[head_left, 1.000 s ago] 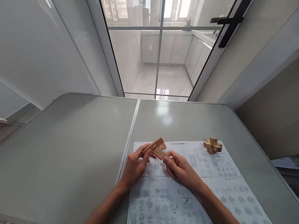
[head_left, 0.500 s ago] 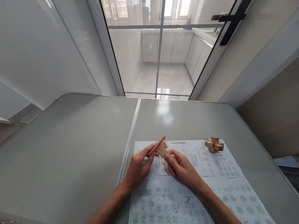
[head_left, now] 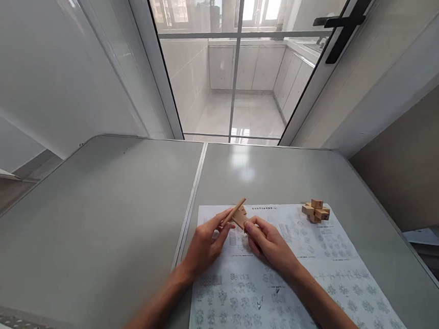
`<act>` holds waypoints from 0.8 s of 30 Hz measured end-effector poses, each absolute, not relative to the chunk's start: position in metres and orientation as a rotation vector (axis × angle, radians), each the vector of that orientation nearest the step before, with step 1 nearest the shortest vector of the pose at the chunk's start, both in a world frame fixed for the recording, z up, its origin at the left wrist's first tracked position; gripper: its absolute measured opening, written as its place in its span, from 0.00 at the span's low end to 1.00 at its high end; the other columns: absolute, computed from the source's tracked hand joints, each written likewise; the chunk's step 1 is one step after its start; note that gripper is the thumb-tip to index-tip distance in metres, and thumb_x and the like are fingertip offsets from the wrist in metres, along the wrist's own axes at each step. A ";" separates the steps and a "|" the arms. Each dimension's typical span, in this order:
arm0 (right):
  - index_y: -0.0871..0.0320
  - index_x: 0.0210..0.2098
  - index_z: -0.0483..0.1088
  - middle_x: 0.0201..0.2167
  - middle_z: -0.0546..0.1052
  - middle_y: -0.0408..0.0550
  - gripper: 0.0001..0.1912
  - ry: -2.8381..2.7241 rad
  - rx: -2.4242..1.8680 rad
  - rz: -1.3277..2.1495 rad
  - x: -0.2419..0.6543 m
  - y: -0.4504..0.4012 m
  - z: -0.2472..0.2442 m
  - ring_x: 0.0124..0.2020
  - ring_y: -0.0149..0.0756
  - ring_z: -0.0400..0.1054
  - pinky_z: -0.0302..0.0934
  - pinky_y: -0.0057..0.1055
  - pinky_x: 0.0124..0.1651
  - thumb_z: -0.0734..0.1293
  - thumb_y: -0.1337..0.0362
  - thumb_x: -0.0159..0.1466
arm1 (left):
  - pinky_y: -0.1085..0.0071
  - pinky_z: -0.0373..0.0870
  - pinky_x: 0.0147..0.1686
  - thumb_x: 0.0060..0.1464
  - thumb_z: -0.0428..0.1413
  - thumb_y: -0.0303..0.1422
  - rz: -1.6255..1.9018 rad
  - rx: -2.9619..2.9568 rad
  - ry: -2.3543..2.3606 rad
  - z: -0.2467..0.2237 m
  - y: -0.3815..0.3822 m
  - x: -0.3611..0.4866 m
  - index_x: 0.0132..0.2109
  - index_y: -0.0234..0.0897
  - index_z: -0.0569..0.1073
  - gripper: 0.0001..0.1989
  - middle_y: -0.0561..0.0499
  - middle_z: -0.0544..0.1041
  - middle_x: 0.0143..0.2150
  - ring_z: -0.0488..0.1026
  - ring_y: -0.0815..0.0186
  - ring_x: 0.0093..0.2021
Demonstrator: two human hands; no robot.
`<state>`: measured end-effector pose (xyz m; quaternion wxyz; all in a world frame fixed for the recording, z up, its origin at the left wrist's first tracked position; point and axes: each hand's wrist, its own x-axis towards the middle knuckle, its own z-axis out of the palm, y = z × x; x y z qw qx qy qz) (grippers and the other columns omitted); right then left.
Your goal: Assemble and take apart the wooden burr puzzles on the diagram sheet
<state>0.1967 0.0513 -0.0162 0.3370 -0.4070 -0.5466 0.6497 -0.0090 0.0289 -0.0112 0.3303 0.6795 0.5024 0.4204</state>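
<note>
A broad, grey, smooth tabletop (head_left: 83,224) spreads beneath both grips, well out past the left one. Under the right grip and partly under the left lies a large white paper sheet printed with rows of small diagrams (head_left: 233,265). The left grip (head_left: 203,247) pinches a slim, light-brown wooden stick (head_left: 234,211), tilted up and away; the right grip (head_left: 274,246) pinches the near end of a flat, light-brown wooden piece (head_left: 240,219). Beyond the right grip and farther right, an interlocked cluster of tan wooden blocks (head_left: 316,212) sits at the sheet's far corner. Just beyond the two held pieces shows a small, tan wooden block (head_left: 242,209); whether anything holds it, I cannot tell. The step looks like bringing stick and flat piece together at an angle. Adjusting them calls for light fingertip turns, one grip steadying while the other aligns.
</note>
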 end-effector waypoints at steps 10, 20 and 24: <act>0.54 0.35 0.64 0.14 0.62 0.32 0.24 -1.326 -1.015 1.748 0.200 0.054 -0.024 0.17 0.27 0.48 0.43 0.28 0.23 0.64 0.40 0.73 | 0.67 0.84 0.49 0.73 0.53 0.34 1.087 1.798 1.194 -0.010 0.029 -0.009 0.70 0.42 0.71 0.21 0.42 0.79 0.65 0.85 0.61 0.51; 0.54 0.35 0.64 0.14 0.62 0.32 0.23 -1.357 -1.020 1.729 0.199 0.053 -0.025 0.17 0.27 0.47 0.43 0.28 0.23 0.63 0.41 0.75 | 0.68 0.83 0.49 0.72 0.54 0.32 1.082 1.809 1.158 -0.015 0.030 -0.011 0.72 0.44 0.69 0.24 0.42 0.77 0.67 0.85 0.65 0.44; 0.54 0.36 0.64 0.15 0.62 0.32 0.24 -1.374 -1.027 1.714 0.199 0.053 -0.026 0.17 0.27 0.48 0.43 0.29 0.23 0.62 0.41 0.75 | 0.66 0.82 0.51 0.72 0.55 0.32 1.072 1.872 1.151 -0.015 0.030 -0.011 0.72 0.44 0.68 0.25 0.42 0.75 0.69 0.84 0.66 0.43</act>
